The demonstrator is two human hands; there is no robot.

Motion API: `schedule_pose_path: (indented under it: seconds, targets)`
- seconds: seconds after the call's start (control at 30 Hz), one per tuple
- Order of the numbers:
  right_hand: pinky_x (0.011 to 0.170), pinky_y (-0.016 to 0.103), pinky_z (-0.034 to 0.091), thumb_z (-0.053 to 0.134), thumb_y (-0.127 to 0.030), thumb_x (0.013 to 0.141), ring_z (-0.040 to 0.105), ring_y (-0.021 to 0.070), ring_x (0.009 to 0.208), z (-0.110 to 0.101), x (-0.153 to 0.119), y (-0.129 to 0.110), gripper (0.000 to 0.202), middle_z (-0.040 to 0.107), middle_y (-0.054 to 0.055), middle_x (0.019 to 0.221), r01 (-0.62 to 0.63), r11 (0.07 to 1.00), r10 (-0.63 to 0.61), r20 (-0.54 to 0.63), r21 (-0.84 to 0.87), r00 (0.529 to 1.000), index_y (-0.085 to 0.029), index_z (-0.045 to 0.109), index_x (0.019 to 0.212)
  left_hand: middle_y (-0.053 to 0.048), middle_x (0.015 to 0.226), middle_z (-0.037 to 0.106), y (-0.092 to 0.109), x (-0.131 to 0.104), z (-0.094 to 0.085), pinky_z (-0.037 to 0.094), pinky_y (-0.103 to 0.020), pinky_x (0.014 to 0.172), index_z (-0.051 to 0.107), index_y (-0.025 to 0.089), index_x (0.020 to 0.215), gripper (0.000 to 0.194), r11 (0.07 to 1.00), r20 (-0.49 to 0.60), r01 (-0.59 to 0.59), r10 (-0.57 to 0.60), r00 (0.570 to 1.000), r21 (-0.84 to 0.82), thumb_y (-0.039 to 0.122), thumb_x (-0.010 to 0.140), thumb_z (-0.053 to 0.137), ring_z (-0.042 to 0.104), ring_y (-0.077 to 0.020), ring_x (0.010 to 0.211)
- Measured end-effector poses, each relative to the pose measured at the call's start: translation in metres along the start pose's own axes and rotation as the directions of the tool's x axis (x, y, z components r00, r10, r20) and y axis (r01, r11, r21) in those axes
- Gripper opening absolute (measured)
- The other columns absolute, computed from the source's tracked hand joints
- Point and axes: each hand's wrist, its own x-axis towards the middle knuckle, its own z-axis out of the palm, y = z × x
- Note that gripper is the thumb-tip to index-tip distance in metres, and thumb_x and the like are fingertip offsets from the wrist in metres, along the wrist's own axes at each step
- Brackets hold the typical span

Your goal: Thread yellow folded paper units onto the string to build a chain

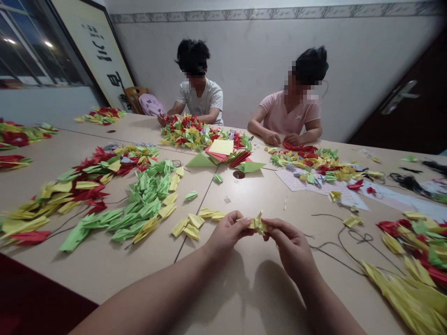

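Observation:
Between my two hands, above the table, is a small folded yellow paper piece, much like a paper crane. My left hand pinches its left end between thumb and fingers. From the other side my right hand pinches its right end. Just left of my left hand lie several folded yellow paper pieces. A heap of green folded paper pieces spreads farther left. Dark cord runs loosely over the table to the right of my right hand.
Across the table sit a person in a white shirt and a person in a pink shirt, both handling paper. Stacked square sheets lie mid-table. Mixed folded pieces pile up at right, and a multicoloured heap stands at the back.

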Motion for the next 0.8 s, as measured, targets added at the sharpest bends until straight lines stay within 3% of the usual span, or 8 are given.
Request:
schedule_pose_path:
  seconds: [0.17,0.47,0.8]
  targets:
    - [0.060,0.028,0.042,0.059,-0.022,0.069,0.052,0.0120,0.059,-0.0008,0.0004,-0.0008,0.013,0.060,-0.001,0.061,-0.022,0.999,0.022,0.000,-0.023,1.000,-0.023,0.070,0.076,0.003,0.058,0.055,0.0010,-0.0011,0.0007,0.043,-0.022,0.065,0.041,0.015,0.058,0.039,1.000,0.009,0.001,-0.001,1.000,-0.004,0.034,0.055,0.075,0.054,-0.0077,0.058]
    - [0.064,0.027,0.044,0.059,-0.029,0.074,0.053,0.0115,0.064,-0.0001,-0.0012,-0.0014,0.013,0.060,-0.001,0.073,0.000,0.997,0.001,0.017,-0.081,1.000,-0.026,0.067,0.083,0.003,0.058,0.056,-0.0034,0.0015,-0.0018,0.045,-0.023,0.068,0.043,0.014,0.062,0.037,0.998,-0.012,-0.033,0.033,0.999,0.053,0.034,0.058,0.073,0.056,-0.0083,0.059]
    - [0.063,0.028,0.047,0.068,-0.029,0.066,0.054,0.0115,0.063,0.0012,-0.0017,-0.0006,0.017,0.064,0.000,0.076,-0.085,0.996,0.085,0.001,-0.019,0.996,-0.025,0.067,0.082,0.003,0.059,0.058,0.0039,-0.0011,-0.0026,0.045,-0.025,0.067,0.039,0.015,0.062,0.040,0.989,0.067,-0.047,0.038,0.997,0.137,0.030,0.055,0.076,0.057,-0.0098,0.060]
